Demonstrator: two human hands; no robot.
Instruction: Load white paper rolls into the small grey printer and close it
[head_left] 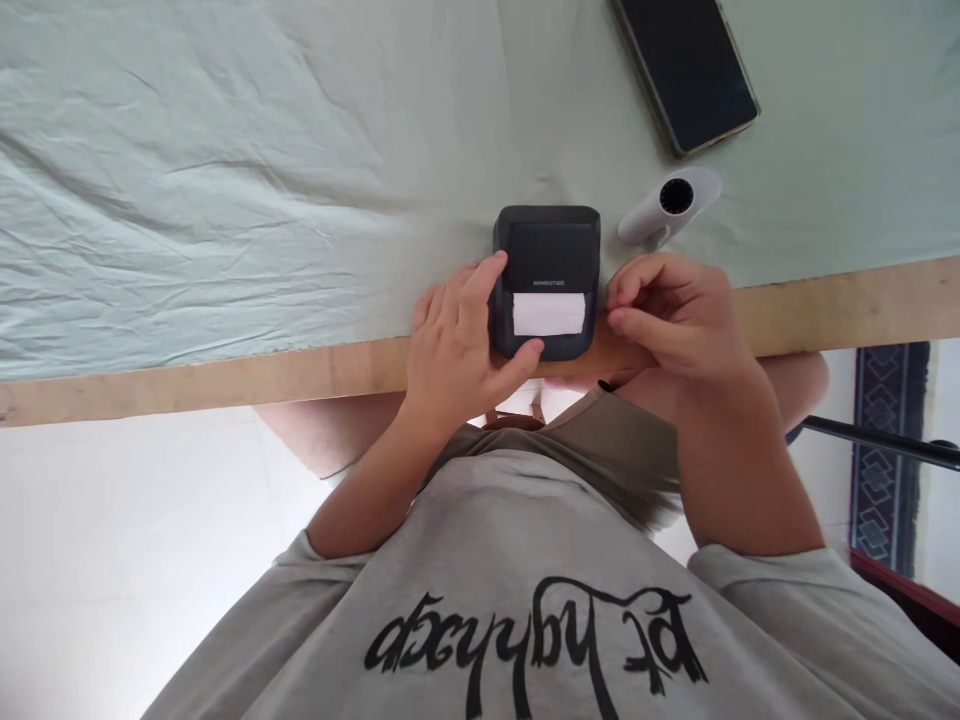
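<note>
A black box-shaped device (pixel 553 245) with small lettering lies at the table's front edge. On its lower half shows a white rectangular piece of paper (pixel 548 314). My left hand (pixel 461 340) grips the device from the left, index finger on its left side and thumb at its lower left corner. Just right of the device is my right hand (pixel 671 315), its thumb and fingers curled together in a pinch. Whatever may be between those fingertips is too small to make out.
Behind my right hand stands a white handheld object (pixel 641 222) with a dark round end. A dark phone (pixel 694 75) lies at the back right. Pale green cloth (pixel 225 180) with wrinkles covers the table, bordered by a wooden front edge (pixel 337 370). My legs are under it.
</note>
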